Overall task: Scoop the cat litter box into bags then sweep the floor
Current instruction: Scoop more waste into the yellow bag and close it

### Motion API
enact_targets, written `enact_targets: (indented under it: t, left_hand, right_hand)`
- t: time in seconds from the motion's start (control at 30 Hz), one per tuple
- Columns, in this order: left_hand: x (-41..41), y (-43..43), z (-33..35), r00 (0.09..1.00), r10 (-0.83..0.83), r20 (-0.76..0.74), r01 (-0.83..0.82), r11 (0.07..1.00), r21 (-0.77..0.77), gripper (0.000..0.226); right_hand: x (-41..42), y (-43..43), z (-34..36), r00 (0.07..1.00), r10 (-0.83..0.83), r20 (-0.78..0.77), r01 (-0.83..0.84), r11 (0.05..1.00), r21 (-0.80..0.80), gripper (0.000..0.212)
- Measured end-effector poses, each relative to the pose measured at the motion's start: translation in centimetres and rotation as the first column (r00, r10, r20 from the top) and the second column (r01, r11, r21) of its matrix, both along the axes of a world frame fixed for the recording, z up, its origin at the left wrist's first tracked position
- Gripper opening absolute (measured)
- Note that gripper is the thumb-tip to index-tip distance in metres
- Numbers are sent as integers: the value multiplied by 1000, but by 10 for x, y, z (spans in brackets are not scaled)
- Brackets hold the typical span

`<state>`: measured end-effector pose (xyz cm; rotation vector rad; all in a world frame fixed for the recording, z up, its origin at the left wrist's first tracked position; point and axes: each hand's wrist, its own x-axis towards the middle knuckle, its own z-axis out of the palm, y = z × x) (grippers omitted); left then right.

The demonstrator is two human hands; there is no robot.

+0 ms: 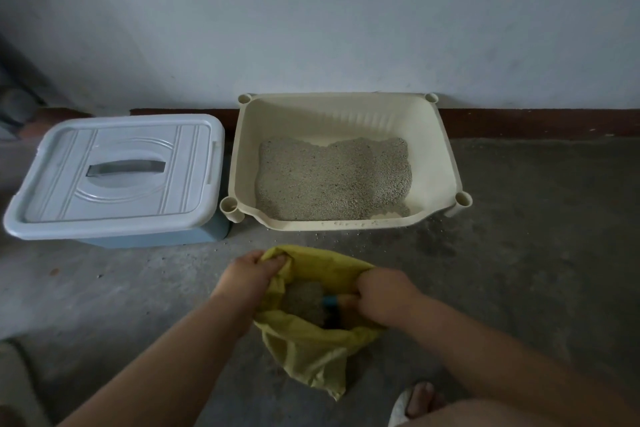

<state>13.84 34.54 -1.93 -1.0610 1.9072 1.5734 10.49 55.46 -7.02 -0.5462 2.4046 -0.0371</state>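
Note:
A cream litter box (pixel 446 156) stands against the wall, with grey litter (pixel 332 180) spread over its floor. In front of it a yellow bag (pixel 311 354) sits open on the concrete. My left hand (pixel 249 274) grips the bag's rim at the upper left and holds the mouth open. My right hand (pixel 384 298) grips the handle of a scoop (pixel 330 303) with a blue part, tipped inside the bag. A heap of litter (pixel 304 302) lies on the scoop or in the bag; which one is unclear.
A blue storage bin with a pale lid (pixel 114 173) stands left of the litter box. Scattered litter grains (pixel 332 236) lie on the concrete before the box. My sandalled foot (pixel 415 402) is at the bottom right, close to the bag.

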Motion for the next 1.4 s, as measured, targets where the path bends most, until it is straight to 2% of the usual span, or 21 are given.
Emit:
enact_targets:
  t: [0.1,0.17,0.33,0.5,0.63,0.8,1.0,1.07,1.17,1.3,1.4]
  left_hand:
    - [-10,-13,1,994,108,-7,-108,993,37,8]
    - [-12,-17,-1,990,144,-7,-143,988,63,4]
    - [-17,-23,-6,980,197,-4,-196,976,99,2]
    - [-23,-23,-8,977,213,17,-213,969,127,5]
    - [-25,-21,-9,977,212,18,-213,968,134,8]
    - [-27,-20,-10,978,208,20,-208,967,148,7]
    - [-29,-21,-11,980,197,27,-198,969,148,5]
    - [-29,-21,-12,981,193,29,-196,969,149,4]
    - [-29,-19,-12,981,191,24,-192,968,159,6]
    - [-30,-18,-12,982,187,23,-188,970,156,6]
    - [-29,-19,-13,981,192,25,-193,969,152,5]
  right_hand:
    - [-13,-3,22,995,53,-89,-55,998,-24,49]
    - [-22,0,35,996,42,-80,-44,999,-29,46]
    - [-39,19,55,992,-106,71,114,987,-110,43]
    - [-57,37,65,928,-278,247,333,918,-217,34]
    - [-74,53,62,835,-445,323,530,809,-254,30]
    - [-95,75,50,663,-672,329,748,585,-314,36]
    - [-123,74,10,480,-874,73,838,433,-331,48]
    - [-122,67,-2,412,-909,60,877,377,-297,50]
    - [-112,58,-14,372,-927,48,887,340,-312,43]
    - [-98,48,-24,218,-962,162,899,134,-417,32]
    - [-96,44,-24,190,-968,163,905,108,-412,32]
